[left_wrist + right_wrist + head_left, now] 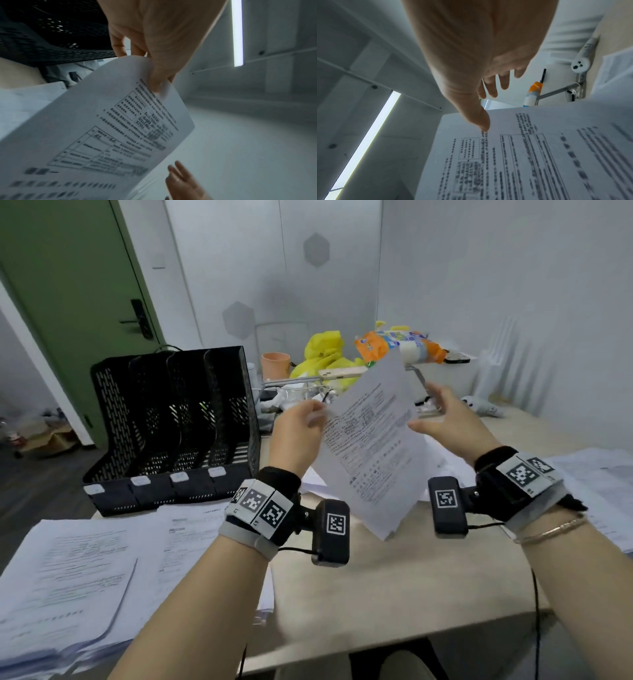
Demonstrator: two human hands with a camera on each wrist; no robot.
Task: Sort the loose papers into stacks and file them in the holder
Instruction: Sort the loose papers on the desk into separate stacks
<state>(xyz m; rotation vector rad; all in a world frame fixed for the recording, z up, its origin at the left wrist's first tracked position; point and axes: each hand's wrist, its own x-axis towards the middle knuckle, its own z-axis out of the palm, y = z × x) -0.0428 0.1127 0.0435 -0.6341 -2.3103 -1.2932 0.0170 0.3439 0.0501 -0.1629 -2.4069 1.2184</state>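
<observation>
A printed sheet is held tilted in the air above the beige table. My left hand pinches its upper left edge between thumb and fingers. My right hand is at the sheet's right edge with fingers spread and straight. Its thumb tip touches the paper. The black mesh file holder stands to the left with its slots showing no papers. One paper stack lies front left, another at the right.
More loose sheets lie under the raised one. Clutter fills the back of the table: a yellow bag, orange snack packets, a peach cup. A green door is behind the holder.
</observation>
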